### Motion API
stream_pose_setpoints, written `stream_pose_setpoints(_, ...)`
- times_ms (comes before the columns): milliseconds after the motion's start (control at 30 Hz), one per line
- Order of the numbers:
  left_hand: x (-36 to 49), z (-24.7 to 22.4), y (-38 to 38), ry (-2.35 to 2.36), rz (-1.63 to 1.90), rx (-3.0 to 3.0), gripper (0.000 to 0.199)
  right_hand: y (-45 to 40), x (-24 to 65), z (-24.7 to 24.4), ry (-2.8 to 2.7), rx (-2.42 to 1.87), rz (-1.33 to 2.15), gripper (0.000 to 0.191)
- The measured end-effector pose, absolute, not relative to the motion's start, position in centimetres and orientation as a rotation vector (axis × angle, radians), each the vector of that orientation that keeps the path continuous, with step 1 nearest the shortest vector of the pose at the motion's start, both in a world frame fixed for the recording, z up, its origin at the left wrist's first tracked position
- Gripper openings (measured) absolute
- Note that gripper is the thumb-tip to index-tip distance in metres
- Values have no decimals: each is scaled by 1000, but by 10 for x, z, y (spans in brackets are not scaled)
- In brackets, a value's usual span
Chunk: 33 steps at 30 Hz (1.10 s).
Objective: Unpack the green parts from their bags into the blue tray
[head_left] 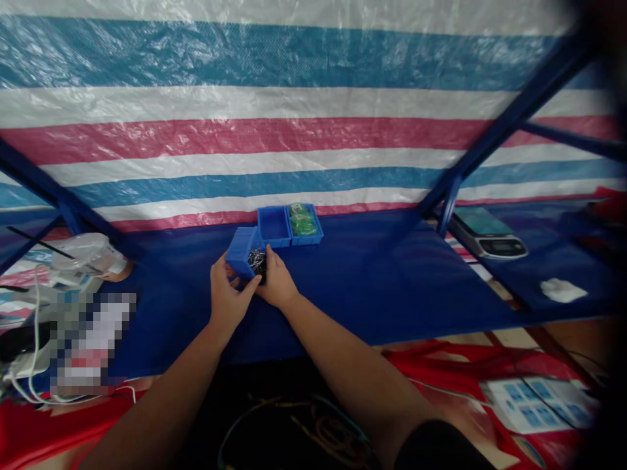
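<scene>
A small blue bin [240,250] is tilted above the blue table [353,281], with small shiny metal pieces [257,259] at its open side. My left hand [228,292] grips the bin from the left and below. On the right, my right hand [278,279] has its fingers closed at the edge by the metal pieces; what exactly they hold is hard to make out. Just behind stand two more blue bins side by side: the left one [274,226] looks bare inside, and the right one [319,237] holds green plastic-wrapped packets [302,220].
A clear plastic tub [91,253] and white cables [36,339] lie at the left. Blue metal frame bars [470,153] rise on both sides. To the right are a digital scale [490,234] and a crumpled white item [562,290]. A striped sheet [274,137] hangs behind.
</scene>
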<state>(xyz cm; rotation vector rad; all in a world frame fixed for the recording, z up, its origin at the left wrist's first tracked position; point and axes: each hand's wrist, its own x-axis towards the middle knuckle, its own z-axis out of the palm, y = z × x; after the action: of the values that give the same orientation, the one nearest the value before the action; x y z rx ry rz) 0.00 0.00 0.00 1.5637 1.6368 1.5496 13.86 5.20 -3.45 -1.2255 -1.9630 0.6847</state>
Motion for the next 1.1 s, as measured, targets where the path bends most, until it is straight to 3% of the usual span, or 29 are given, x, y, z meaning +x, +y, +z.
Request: stream_pose_setpoints(1100,-4,19,-4,1669,1483,1807,83,50,140,-27,-1905,-1196,664,106)
